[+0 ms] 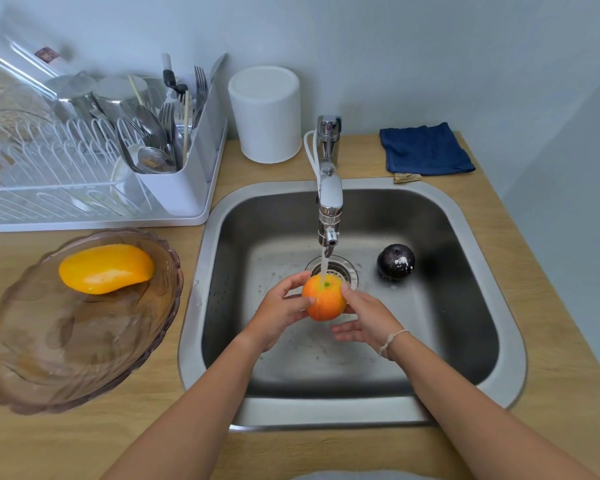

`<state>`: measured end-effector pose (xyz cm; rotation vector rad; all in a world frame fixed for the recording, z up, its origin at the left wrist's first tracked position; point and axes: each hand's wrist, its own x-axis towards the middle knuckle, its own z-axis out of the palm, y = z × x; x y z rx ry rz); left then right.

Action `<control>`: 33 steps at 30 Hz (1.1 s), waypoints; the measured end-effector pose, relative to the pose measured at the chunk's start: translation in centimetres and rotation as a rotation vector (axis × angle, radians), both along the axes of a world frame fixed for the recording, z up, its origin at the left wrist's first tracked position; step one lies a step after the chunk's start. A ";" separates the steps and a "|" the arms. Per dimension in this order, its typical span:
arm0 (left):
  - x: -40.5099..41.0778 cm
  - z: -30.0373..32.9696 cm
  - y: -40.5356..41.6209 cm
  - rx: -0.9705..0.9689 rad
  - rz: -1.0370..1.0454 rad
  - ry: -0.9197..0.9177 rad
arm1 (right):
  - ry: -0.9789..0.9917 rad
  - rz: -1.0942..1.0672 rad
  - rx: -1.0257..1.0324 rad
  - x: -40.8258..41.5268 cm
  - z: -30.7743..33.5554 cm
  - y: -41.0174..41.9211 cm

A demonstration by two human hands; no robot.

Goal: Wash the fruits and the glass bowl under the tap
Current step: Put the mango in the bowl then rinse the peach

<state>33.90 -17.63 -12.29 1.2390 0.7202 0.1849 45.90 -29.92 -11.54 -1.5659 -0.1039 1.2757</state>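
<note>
Orange-red fruit (324,299) held under running tap (329,202), above the sink (465,216) drain.

Left hand (278,315) grips the fruit from 9 o'clock, fingers curled round it; right hand (366,320) cups it from 3 o'clock. Dark fruit (395,262) lies in the basin at 2 o'clock. Mango (106,268) rests in glass bowl (66,358) on the counter at 9 o'clock.

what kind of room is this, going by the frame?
Most likely a small home kitchen. A steel sink is set in a wooden counter with the tap running, a dish rack with cutlery stands to its left, and both hands rinse an orange fruit under the water.
</note>
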 end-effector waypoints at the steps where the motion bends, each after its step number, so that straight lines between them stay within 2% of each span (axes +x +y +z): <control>1: 0.0 0.0 0.0 -0.009 0.002 0.002 | 0.003 -0.008 0.007 0.0 0.0 0.0; 5: 0.1 -0.2 0.0 -0.064 0.018 0.017 | -0.045 -0.053 0.057 0.2 0.1 0.0; 13: 0.1 -0.1 0.1 -0.077 0.060 0.066 | -0.286 0.038 0.169 0.0 -0.1 -0.1; 18: 0.1 0.0 0.1 -0.068 0.075 0.001 | -0.138 -0.052 0.157 0.3 0.0 -0.1; 23: 0.0 0.1 0.1 -0.119 0.079 -0.047 | 0.027 0.050 0.052 0.0 0.2 0.0; 27: 0.0 0.1 0.1 -0.108 0.063 -0.009 | -0.099 -0.018 0.094 0.2 -0.1 -0.1; 33: 0.1 0.3 -0.1 -0.039 0.046 0.114 | -0.325 0.033 0.184 0.1 -0.2 -0.2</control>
